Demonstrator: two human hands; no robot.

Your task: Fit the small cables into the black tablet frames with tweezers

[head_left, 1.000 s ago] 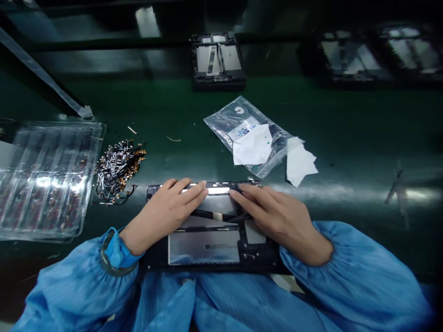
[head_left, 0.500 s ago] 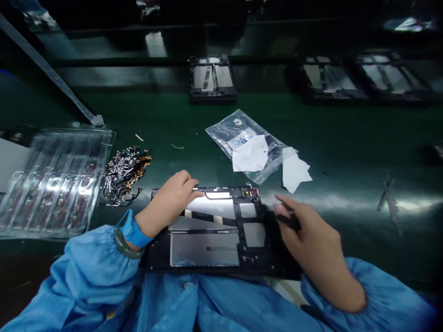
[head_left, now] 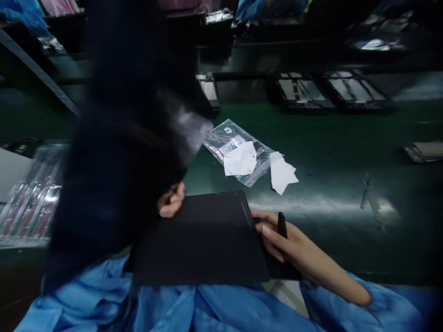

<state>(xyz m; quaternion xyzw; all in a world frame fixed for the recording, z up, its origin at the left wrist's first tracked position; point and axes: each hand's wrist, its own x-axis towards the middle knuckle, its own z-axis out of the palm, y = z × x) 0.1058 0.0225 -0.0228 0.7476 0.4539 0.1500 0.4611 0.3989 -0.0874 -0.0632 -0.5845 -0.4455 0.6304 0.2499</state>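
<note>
panel (head_left: 197, 237): flat, dark face up, near edge of green surface (head_left: 328, 152) | left hand (head_left: 170, 201): grip pinching its 10 o'clock edge | right hand (head_left: 290, 244): steadying 3 o'clock edge, holding dark stylus (head_left: 281, 225) | handling: probably stiff, thin, light, fragile; hold by edges.

Two hands show: the left hand (head_left: 170, 201) and the right hand (head_left: 282, 240). One black panel (head_left: 200, 240) lies before them. One clear bag (head_left: 235, 150) and two white paper scraps (head_left: 282, 173) lie on the worktop (head_left: 346, 161). Three open device frames (head_left: 304, 90) sit farther back.
</note>
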